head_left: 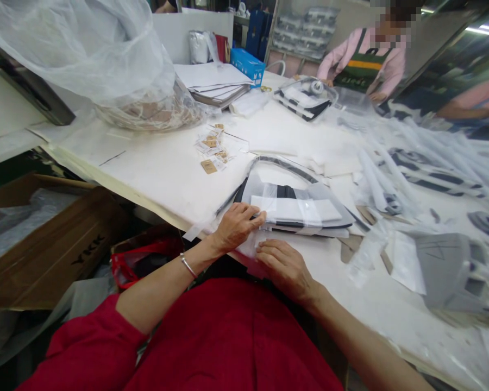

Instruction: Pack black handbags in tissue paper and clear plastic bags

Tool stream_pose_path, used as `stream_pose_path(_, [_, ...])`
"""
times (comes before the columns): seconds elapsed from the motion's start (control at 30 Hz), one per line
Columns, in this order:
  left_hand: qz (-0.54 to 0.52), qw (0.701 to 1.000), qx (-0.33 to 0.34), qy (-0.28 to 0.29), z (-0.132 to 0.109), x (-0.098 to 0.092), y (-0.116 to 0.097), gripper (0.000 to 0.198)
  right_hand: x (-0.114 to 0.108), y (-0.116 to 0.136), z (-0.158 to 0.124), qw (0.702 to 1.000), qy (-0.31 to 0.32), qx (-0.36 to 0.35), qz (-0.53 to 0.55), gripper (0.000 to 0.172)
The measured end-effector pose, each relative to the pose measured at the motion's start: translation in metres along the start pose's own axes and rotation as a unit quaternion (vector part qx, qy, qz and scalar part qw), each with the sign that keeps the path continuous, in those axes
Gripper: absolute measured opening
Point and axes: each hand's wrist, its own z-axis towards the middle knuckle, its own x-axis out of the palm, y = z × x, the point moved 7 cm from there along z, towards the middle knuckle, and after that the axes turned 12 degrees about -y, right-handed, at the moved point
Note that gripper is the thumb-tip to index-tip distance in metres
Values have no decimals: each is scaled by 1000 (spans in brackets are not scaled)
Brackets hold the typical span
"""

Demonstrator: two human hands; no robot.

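A folded black-and-white striped garment in a clear plastic bag [297,209] lies at the near edge of the white table [167,174]. My left hand [236,225] rests on the bag's near left corner, fingers curled down and pressing on the plastic. My right hand [283,266] lies just below it, fingers bent and pressed onto the bag's near flap. Both wrists come up from my red sleeves.
A big clear plastic sack [106,65] sits at the far left. Small paper tags [212,149] lie mid-table. Loose plastic bags [411,163] and grey pieces [448,266] cover the right. A person in an apron [362,60] works opposite. A cardboard box [44,239] stands at the left.
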Motion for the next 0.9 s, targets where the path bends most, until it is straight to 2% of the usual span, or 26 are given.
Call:
stream_pose_path(0.13, [-5,1000,-4,1,1,-2,0,27,-9,-1,-9,1000,24,14,6,25])
stream_pose_path(0.23, [-6,1000,-2,14,1,-1,0,27,-7,-4,-34,994,95,12,-58,37])
stream_pose_path(0.33, [-5,1000,-5,14,1,-1,0,27,4,-7,-53,981,151,18,-122,44])
stream_pose_path(0.4, [-4,1000,-6,9,1,-1,1,26,11,-8,-51,981,139,40,-129,41])
stream_pose_path(0.57, [-8,1000,-2,3,0,-1,0,26,14,-2,-18,995,30,59,-75,25])
stream_pose_path(0.7, [-9,1000,-4,-2,0,-1,1,28,4,4,-4,998,-16,58,8,28])
stream_pose_path(0.9, [-16,1000,-4,9,-1,0,0,32,2,9,-17,991,-34,115,56,42])
